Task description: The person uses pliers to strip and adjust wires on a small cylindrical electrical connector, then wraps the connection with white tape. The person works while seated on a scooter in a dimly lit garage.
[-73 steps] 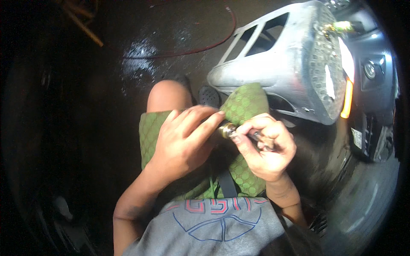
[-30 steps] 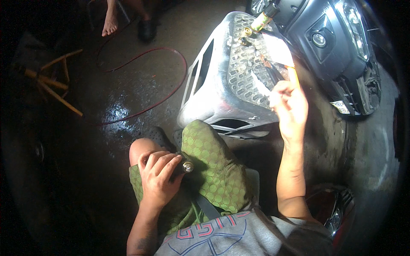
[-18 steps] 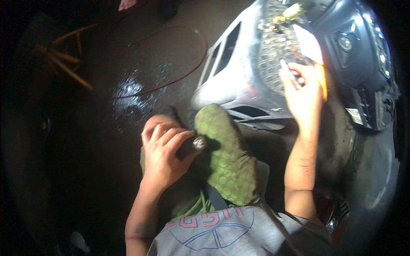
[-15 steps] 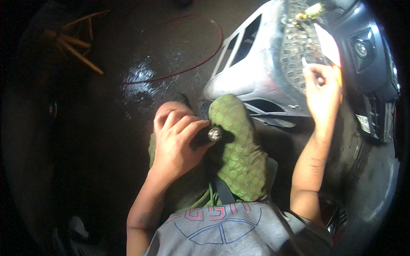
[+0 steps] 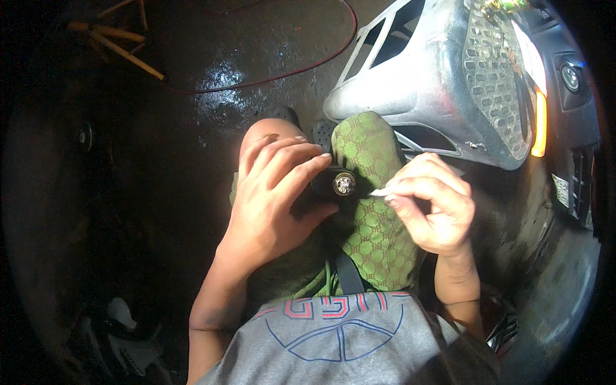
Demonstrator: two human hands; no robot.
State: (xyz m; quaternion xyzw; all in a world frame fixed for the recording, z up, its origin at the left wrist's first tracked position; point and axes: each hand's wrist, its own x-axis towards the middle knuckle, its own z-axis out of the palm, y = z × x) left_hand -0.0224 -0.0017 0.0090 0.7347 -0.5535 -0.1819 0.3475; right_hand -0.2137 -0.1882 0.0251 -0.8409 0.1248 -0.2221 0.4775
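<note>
My left hand [image 5: 273,176] is wrapped around a dark cylindrical part [image 5: 322,181], held above my knees. Its round metallic end [image 5: 344,184] faces up toward the right. Most of the part is hidden under my fingers and in shadow, so I cannot make out its exact kind. My right hand [image 5: 436,208] pinches a small thin white piece [image 5: 380,192] between thumb and fingertips. The tip of that piece points left at the metallic end, with a short gap between them. Green patterned trousers [image 5: 372,237] lie beneath both hands.
A grey plastic stool [image 5: 443,83] with a studded top stands ahead right, an orange strip-like object [image 5: 540,122] at its edge. Beyond it is a dark car bumper [image 5: 561,48] with a round lamp. A red hose [image 5: 308,67] curves across the wet floor; a yellow stand [image 5: 122,51] is far left.
My right hand has come back from over the stool toward my left hand, bringing the white piece beside the metallic end. My left hand keeps its hold; the view has shifted slightly.
</note>
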